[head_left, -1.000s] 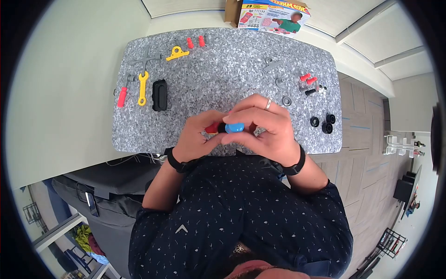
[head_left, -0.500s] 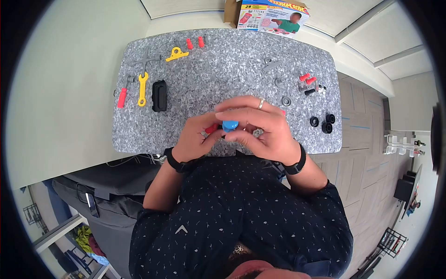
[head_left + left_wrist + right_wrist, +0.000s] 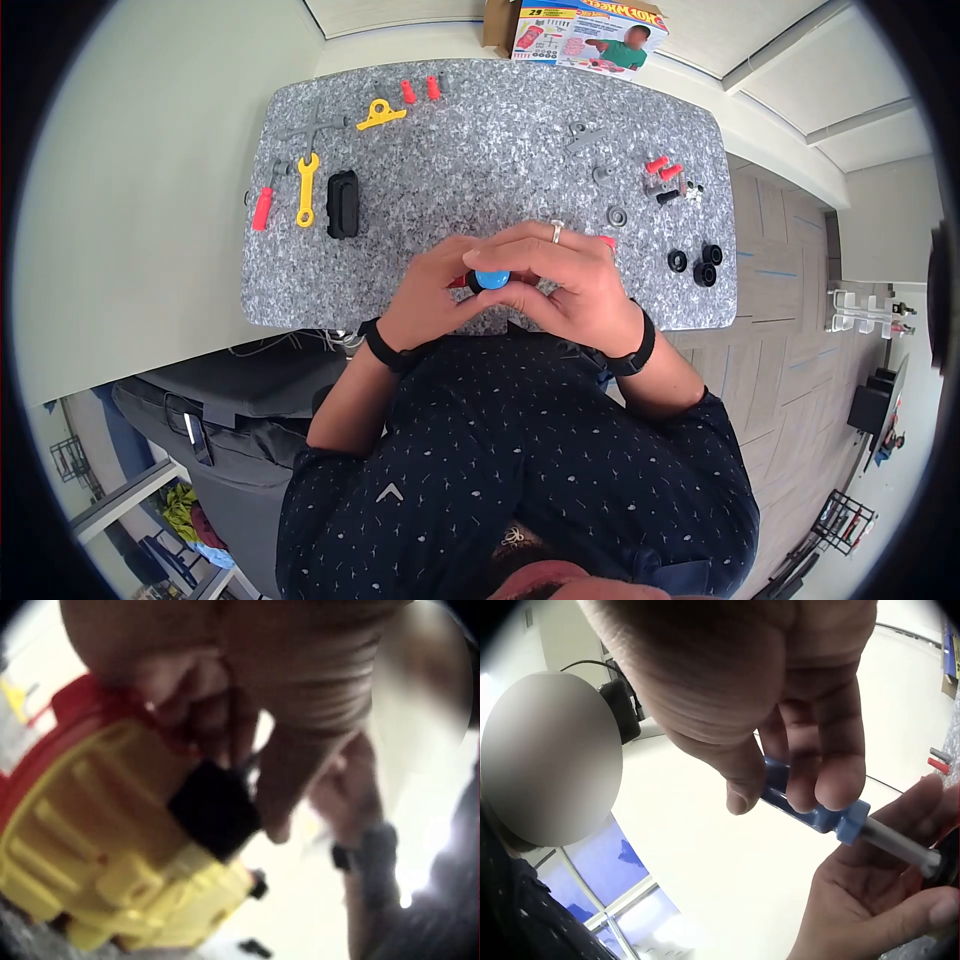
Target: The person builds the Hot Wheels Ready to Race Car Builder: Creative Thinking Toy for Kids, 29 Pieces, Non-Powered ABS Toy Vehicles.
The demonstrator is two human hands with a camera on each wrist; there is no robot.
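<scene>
A grey speckled surface [image 3: 480,150] carries everything, with a printed, mostly blue-and-white cardboard box [image 3: 590,38] beyond its far edge. A red-and-yellow plastic toy body [image 3: 97,832], ribbed on its yellow face, is between the 2 hands at the near edge. The left hand [image 3: 428,297] has its fingers gripping this toy body beside a block-like black part [image 3: 216,811]. The right hand [image 3: 580,287] has its fingers curled around the blue handle of a grey-shafted screwdriver [image 3: 819,816]; the shaft points toward the left hand, though I cannot tell whether its tip touches the toy body.

Left on the surface are a grey cross-shaped wrench [image 3: 315,128], a yellow plastic open-ended wrench [image 3: 306,190] and a black oblong tray-like piece [image 3: 343,205]. Smaller still are a yellow bracket [image 3: 381,115], 3 black wheels [image 3: 705,274] near the right edge and 1 grey ring [image 3: 617,216].
</scene>
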